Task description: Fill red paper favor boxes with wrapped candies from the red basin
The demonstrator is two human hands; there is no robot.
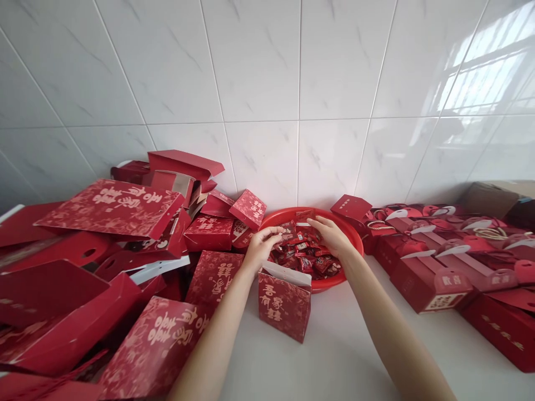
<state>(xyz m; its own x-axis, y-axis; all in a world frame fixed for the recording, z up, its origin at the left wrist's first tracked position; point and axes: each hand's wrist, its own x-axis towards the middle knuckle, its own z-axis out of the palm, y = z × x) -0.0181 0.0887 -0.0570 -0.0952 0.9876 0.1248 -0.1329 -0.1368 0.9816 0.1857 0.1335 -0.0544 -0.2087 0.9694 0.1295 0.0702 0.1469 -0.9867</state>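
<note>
A red plastic basin (356, 240) against the tiled wall holds many small red-wrapped candies (307, 263). Over its left side, my left hand (264, 245) is closed with thumb and fingers pinching a red candy packet (288, 231). My right hand (332, 235) reaches over the right side, its fingertips closed at the edge of another red packet (305, 215). Directly in front of the basin stands an upright red gift box (284, 303) with pale Chinese characters, its top open and its white inner flap showing.
A heap of red boxes (121, 203), some open, covers the left side. On the right stand rows of closed red handled boxes (434, 273). A small red box (351, 207) leans behind the basin, and a brown carton (487, 201) sits at far right.
</note>
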